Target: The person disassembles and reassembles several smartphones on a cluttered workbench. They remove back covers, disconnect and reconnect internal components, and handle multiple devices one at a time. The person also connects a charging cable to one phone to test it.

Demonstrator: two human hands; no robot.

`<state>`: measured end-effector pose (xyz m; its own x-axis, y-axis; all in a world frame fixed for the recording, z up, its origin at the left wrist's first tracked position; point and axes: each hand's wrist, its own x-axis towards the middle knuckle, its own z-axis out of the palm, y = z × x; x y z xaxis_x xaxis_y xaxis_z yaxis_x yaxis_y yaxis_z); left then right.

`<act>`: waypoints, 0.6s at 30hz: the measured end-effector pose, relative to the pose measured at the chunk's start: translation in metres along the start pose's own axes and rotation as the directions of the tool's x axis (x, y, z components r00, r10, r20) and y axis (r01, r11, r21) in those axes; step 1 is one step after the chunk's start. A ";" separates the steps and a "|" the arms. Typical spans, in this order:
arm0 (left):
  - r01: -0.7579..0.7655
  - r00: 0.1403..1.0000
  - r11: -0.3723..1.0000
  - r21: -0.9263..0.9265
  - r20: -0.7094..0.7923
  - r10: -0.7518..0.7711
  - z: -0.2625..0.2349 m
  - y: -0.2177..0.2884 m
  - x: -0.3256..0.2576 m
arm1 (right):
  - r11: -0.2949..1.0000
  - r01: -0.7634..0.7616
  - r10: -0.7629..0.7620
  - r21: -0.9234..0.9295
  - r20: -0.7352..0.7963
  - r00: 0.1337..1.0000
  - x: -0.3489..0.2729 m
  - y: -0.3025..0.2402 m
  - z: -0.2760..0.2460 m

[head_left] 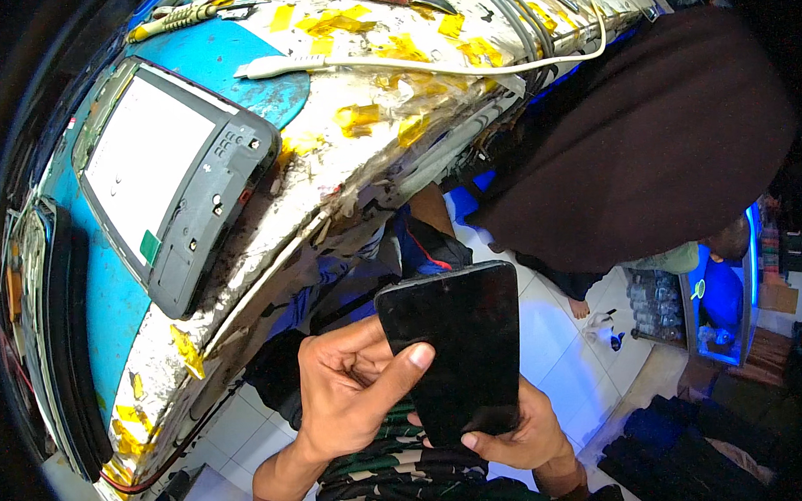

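The phone (454, 347) sits in the middle of the view, a bit toward 6 o'clock, held up over the person's lap and the white tile floor (557, 333). The left hand (349, 387) is curled at its left edge, with the thumb pressed flat on the dark glass. The right hand (516, 433) cups the bottom end from below, fingers half closed round it.

The phone could slip, I think. It is flat, black, smooth and shiny, and only the edges are held. If it fell it would hit hard tile, and the glass might crack.

At 10 o'clock the counter (361, 154) is rough and scratched, with peeling yellow tape. On it lies a grey box with a pale screen (169, 175). A white cable (429, 66) runs across at 12 o'clock. A big soft brown cloth (647, 141) hangs at 2 o'clock.
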<state>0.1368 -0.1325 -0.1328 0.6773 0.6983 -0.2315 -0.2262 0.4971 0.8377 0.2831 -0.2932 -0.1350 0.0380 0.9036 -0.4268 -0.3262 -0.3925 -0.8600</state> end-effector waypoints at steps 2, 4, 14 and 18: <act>-0.015 1.000 0.999 -0.034 -0.004 0.015 0.001 0.001 -0.002 | 0.996 -0.006 0.011 -0.086 0.058 0.998 -0.001 -0.002 -0.002; -0.008 1.000 1.000 -0.016 -0.011 0.008 0.002 0.001 -0.003 | 0.994 -0.006 0.010 -0.109 0.044 0.999 -0.001 -0.001 -0.003; -0.329 0.938 0.895 0.301 0.215 0.273 -0.007 0.000 -0.006 | 0.812 0.278 -0.388 -0.514 -0.119 0.914 0.007 0.003 0.005; -0.556 0.733 0.824 0.112 0.532 0.423 -0.008 -0.011 -0.004 | 0.600 0.630 -0.710 -0.493 0.034 0.703 0.036 0.010 -0.006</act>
<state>0.1313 -0.1366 -0.1453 0.7739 0.4481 0.4476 -0.4846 -0.0362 0.8740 0.2863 -0.2659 -0.1606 0.2260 0.9200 0.3203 0.2940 0.2491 -0.9228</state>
